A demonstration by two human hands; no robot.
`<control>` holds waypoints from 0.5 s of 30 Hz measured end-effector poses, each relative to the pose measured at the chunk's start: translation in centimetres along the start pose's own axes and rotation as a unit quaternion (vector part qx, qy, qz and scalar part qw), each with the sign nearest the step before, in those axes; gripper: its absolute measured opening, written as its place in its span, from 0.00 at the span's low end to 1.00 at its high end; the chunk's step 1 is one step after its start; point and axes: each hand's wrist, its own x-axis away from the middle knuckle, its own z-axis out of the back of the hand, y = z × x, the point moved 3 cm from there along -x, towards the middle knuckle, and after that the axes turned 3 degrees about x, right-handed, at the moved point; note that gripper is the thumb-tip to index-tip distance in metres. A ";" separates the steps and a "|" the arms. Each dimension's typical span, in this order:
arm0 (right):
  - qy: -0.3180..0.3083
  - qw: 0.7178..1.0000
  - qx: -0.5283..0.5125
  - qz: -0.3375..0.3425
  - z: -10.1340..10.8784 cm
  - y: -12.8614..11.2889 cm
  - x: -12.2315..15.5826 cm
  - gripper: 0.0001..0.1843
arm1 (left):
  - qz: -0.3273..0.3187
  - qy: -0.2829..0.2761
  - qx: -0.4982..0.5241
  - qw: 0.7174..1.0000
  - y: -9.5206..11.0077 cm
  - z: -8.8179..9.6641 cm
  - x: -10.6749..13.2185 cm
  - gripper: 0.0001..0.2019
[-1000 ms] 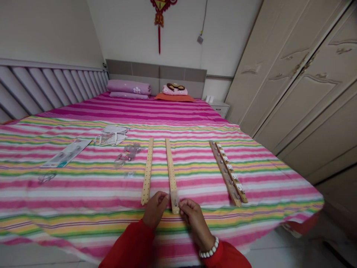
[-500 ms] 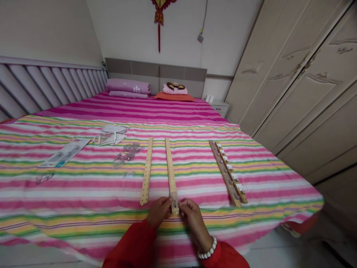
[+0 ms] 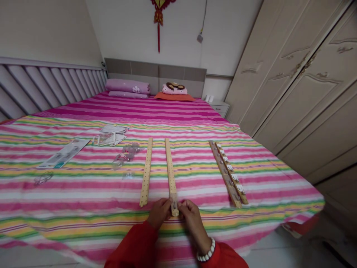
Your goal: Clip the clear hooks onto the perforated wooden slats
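Note:
Two pale wooden strips with rows of holes lie side by side on the striped bedspread [image 3: 83, 186]: one on the left [image 3: 146, 171] and one on the right [image 3: 170, 169]. Both my hands meet at the near end of the right strip. My left hand [image 3: 159, 213] and my right hand [image 3: 189, 214] each pinch a small clear plastic packet [image 3: 174, 201] held over that end. What is inside the packet is too small to make out. Both sleeves are red, and a white bead bracelet sits on my right wrist.
Further right lies another pair of wooden strips [image 3: 228, 173] carrying several white clips. To the left are clear packets [image 3: 126, 154], paper cards [image 3: 110, 136] and a flat package [image 3: 64, 153]. Pillows lie at the headboard. A wardrobe [image 3: 301, 85] stands on the right.
My two hands have drawn closer together around the small packet at the strip's near end. The view has shifted slightly. Nothing else on the bed has moved.

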 end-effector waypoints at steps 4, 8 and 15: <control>0.000 1.000 0.018 0.014 0.0 -0.6 0.0 0.21 | -0.006 0.003 0.005 1.000 0.0 -0.1 -0.1 0.18; -0.008 0.999 0.042 0.026 -0.2 -0.9 -0.2 0.22 | 0.003 0.004 0.006 1.000 0.0 -0.1 -0.1 0.18; -0.008 0.995 0.083 0.047 0.1 -1.0 -0.7 0.25 | -0.007 0.009 0.022 1.000 0.3 -0.1 0.0 0.16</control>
